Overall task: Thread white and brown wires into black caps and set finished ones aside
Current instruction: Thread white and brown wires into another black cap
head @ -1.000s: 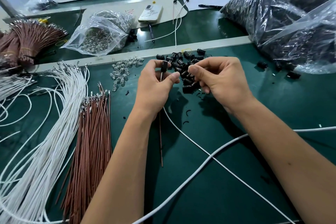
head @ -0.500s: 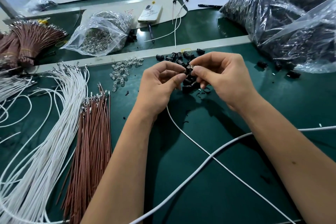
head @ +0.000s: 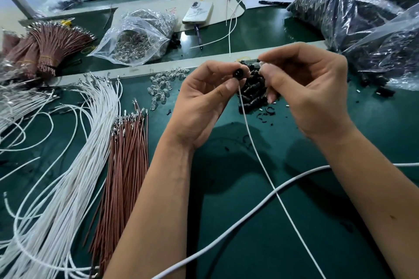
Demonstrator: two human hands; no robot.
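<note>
My left hand pinches a black cap between thumb and fingertips, its round end facing me. A thin white wire hangs from under that cap and runs down to the lower right. My right hand is raised beside it and pinches a small pale wire end at its fingertips, a little right of the cap. A pile of loose black caps lies on the green table just behind and below both hands, partly hidden by them.
White wires and brown wires lie in bundles at the left. Clear bulbs are scattered by the left hand. A thicker white cable crosses the front. Plastic bags, a bag of bulbs and a phone sit behind.
Both hands rose slightly off the cap pile. The left hand now shows a cap with the white wire hanging from it, and the right hand drew apart, pinching a pale wire end.
</note>
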